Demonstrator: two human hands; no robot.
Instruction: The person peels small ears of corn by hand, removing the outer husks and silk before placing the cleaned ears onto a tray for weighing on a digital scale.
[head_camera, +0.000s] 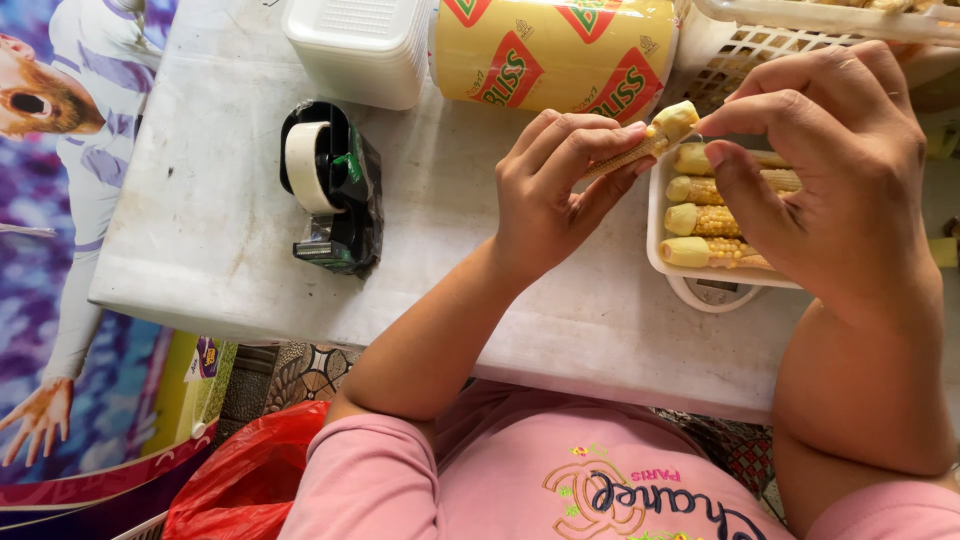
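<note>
Both hands hold one baby corn above the tray's upper left corner.

The left hand (555, 190) curls its fingers around the baby corn (650, 140), while the right hand (830, 170) pinches the cob's cut end between thumb and forefinger. Under them a white tray (655, 225) of four more cobs sits on a scale at the table's (230, 230) right side. A black tape dispenser (330, 190) stands toward the left edge; a yellow film roll (555, 50) and stacked white trays (360, 45) line the far edge.
</note>
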